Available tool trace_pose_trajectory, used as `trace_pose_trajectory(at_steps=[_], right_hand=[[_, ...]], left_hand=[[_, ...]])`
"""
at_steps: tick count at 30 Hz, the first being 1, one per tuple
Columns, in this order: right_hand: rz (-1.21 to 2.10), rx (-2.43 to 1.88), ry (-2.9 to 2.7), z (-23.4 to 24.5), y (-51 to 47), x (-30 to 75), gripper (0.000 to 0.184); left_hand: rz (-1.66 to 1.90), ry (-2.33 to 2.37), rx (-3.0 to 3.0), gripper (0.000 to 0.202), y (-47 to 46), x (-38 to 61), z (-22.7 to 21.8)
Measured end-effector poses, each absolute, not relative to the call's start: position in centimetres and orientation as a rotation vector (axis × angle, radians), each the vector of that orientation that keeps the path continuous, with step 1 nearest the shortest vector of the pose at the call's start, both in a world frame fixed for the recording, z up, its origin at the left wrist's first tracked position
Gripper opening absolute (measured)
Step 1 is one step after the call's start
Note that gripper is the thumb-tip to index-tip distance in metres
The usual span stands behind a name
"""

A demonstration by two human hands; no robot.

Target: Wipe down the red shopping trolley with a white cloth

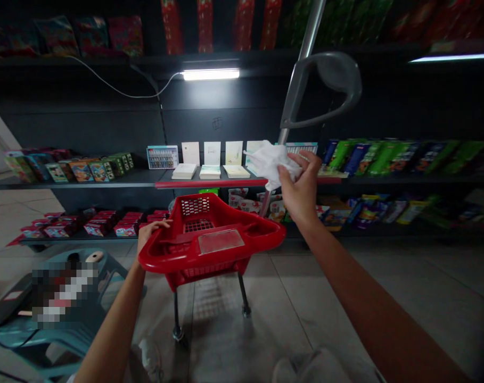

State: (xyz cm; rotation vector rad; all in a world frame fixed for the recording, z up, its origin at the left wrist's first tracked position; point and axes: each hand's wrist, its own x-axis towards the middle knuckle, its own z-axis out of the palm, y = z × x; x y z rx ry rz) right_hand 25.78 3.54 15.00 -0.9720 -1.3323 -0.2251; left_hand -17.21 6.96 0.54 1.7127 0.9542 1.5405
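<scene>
A small red shopping cart (210,244) stands in front of me, with a metal pole (310,32) rising on its right side. A grey loop-shaped handle (345,96) is fixed to the pole. My left hand (150,234) grips the left rim of the cart, fingers hooked over the edge. In my right hand (301,183) is a crumpled white cloth (271,162), pinched between thumb and fingers. The cloth is against the pole just below the handle and hides part of it.
Dark shelves (146,176) behind the cart hold booklets (212,154), small boxes (98,170) and green and blue packs (361,157). A lit tube lamp (212,74) hangs above. At left a blue-green plastic stool (109,266) bears several items, partly blurred out.
</scene>
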Motion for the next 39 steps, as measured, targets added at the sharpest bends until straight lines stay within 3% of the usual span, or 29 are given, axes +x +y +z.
trace_pose_trajectory(at_steps=[5, 9, 15, 18, 21, 27, 32, 39], right_hand=[[-0.056, -1.124, -1.487, 13.7, 3.0, 27.3, 0.036], [-0.034, -1.255, -1.596, 11.6, 2.1, 26.9, 0.036], [-0.023, -1.398, -1.546, 9.5, 0.8, 25.5, 0.038], [0.095, -1.457, -1.573, 9.1, 0.8, 25.6, 0.03], [0.107, -1.576, -1.653, 9.1, 0.7, 25.8, 0.02], [-0.101, -1.771, -1.749, 9.8, -0.8, 24.6, 0.015], [-0.134, -1.792, -1.792, 10.3, -2.6, 23.4, 0.019], [0.226, -1.409, -1.748, 9.4, -3.9, 25.2, 0.033]], left_hand=[[1.458, 1.067, 1.435, 0.037, 5.5, -17.7, 2.8], [1.631, 1.098, 1.157, 0.036, 3.4, -17.6, 4.7], [1.571, 1.405, 1.697, 0.037, -0.5, -17.3, 8.6], [1.612, 1.599, 1.896, 0.036, -3.8, -15.6, 11.6], [1.63, 1.507, 2.101, 0.034, -7.5, -11.7, 13.5], [1.555, 1.257, 2.567, 0.017, -9.9, -2.4, 10.6], [1.593, 1.407, 2.668, 0.01, -8.6, -1.4, 7.9], [1.848, 1.319, 2.685, 0.013, -7.5, -4.3, 7.3]])
